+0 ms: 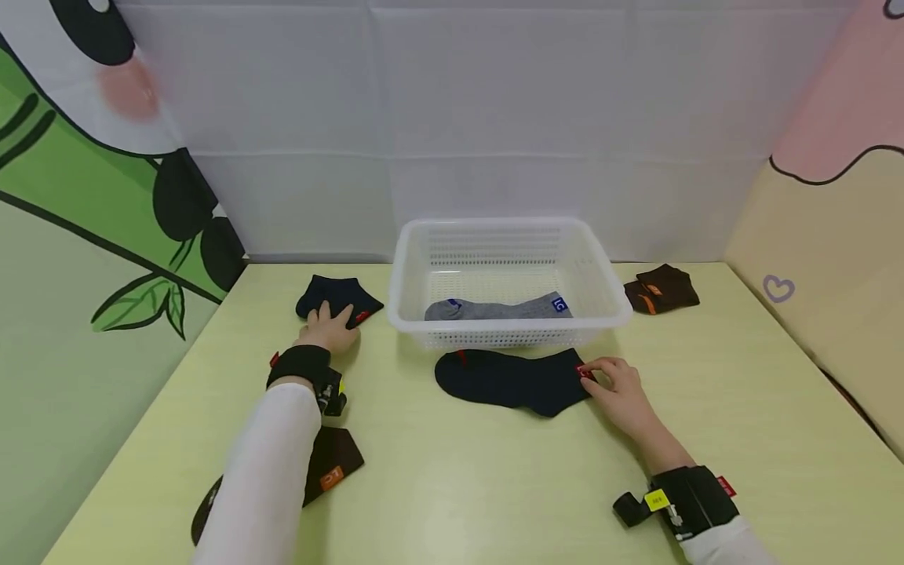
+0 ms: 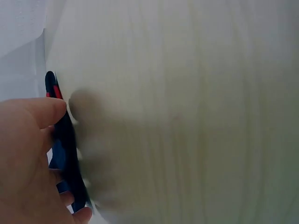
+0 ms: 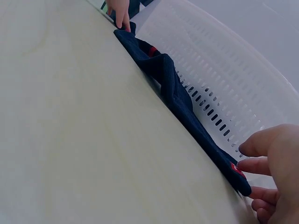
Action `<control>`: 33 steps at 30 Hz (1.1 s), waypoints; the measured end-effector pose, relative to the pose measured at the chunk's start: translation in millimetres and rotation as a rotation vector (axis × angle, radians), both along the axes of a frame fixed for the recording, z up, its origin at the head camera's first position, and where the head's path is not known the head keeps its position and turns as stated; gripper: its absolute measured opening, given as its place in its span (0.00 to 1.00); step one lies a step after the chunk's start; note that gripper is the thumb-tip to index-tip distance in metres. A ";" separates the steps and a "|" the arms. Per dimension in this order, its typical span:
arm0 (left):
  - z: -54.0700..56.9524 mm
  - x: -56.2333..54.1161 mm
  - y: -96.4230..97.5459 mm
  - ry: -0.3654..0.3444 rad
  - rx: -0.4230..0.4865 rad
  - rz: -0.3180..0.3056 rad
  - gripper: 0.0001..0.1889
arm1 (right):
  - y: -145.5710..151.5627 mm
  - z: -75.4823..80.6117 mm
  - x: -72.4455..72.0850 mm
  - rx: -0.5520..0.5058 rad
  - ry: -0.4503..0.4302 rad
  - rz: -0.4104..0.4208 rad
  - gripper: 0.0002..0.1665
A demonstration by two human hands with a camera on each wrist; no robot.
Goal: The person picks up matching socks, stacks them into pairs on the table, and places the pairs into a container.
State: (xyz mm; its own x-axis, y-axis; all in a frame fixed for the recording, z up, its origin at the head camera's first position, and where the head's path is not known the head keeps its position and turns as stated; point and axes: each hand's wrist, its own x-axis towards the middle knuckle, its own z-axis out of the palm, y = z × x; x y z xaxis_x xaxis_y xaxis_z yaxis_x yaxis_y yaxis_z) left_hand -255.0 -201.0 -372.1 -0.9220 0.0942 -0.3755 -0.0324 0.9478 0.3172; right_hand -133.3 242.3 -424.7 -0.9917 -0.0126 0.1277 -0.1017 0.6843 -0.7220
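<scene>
A long navy sock (image 1: 508, 380) with red marks lies in front of the white basket (image 1: 515, 336). My right hand (image 1: 621, 395) touches its cuff at the red label, and the right wrist view shows a fingertip on that label (image 3: 237, 169) with the thumb apart from the cloth. Farther left, the spread fingers of my left hand (image 1: 328, 329) rest on another navy sock (image 1: 339, 292), which has a red label. Seen edge-on in the left wrist view, this sock (image 2: 70, 154) lies along the thumb and fingertips.
One grey sock (image 1: 494, 310) with a blue label lies inside the basket. A dark brown sock (image 1: 339, 459) with an orange label is partly hidden under my left forearm. Dark brown cloth (image 1: 671, 288) with orange marks lies right of the basket. Walls border the table's back and sides.
</scene>
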 end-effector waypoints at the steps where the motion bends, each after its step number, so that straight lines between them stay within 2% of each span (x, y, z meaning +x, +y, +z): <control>1: 0.9 1.1 0.5 -0.003 -0.007 0.002 0.32 | -0.2 -0.2 0.1 -0.003 0.000 -0.001 0.13; 6: 5.7 3.4 4.7 -0.022 -0.019 0.021 0.32 | -0.4 0.9 1.5 -0.013 -0.007 -0.001 0.13; 14: 1.9 -5.1 7.1 -0.025 -0.017 0.046 0.33 | 0.2 2.5 2.1 -0.011 -0.002 -0.001 0.13; 18: 0.8 -5.7 5.6 -0.020 -0.036 0.025 0.33 | 0.7 2.9 1.6 -0.011 -0.005 0.001 0.12; 25: 7.8 -1.4 3.6 -0.046 -0.018 0.005 0.35 | 0.4 3.9 0.2 -0.010 -0.013 0.001 0.12; 33: 0.2 1.5 -4.2 -0.064 -0.018 -0.030 0.34 | -1.5 1.5 0.9 -0.018 -0.008 0.008 0.11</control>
